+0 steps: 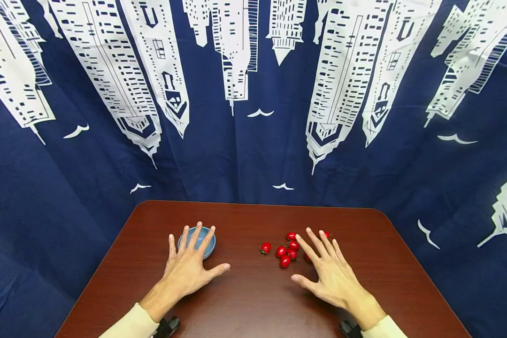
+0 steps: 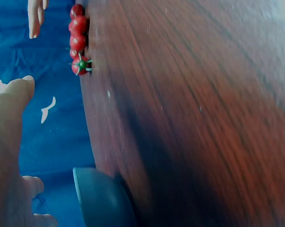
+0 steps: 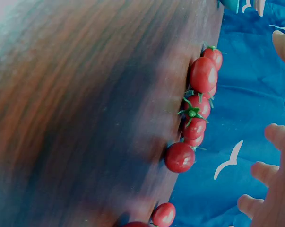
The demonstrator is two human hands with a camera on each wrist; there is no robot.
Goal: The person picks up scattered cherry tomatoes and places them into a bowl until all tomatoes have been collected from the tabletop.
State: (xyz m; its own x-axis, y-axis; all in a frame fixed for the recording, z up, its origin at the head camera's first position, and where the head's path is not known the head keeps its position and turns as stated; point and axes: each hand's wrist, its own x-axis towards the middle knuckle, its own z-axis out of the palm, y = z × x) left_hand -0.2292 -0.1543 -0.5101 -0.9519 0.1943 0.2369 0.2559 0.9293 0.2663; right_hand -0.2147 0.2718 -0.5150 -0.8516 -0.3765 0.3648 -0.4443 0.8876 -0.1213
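Observation:
My left hand (image 1: pixel 188 267) is spread above the table, its fingertips overlapping a small blue bowl (image 1: pixel 210 247) in the head view. In the left wrist view the bowl (image 2: pixel 104 198) sits below the fingers, apart from them. My right hand (image 1: pixel 331 274) is also spread, fingers straight, holding nothing. Several red cherry tomatoes (image 1: pixel 285 261) lie loosely grouped left of its fingers, and one tomato (image 1: pixel 265 248) is set off toward the bowl. Others are partly hidden behind the right fingers. Green stems show on the tomatoes (image 3: pixel 203 74) in the right wrist view.
The brown wooden table (image 1: pixel 245 300) has rounded far corners. Behind it hangs a dark blue cloth (image 1: pixel 236 155) printed with white buildings and birds. Dark wrist straps (image 1: pixel 167 327) sit at both sleeve cuffs.

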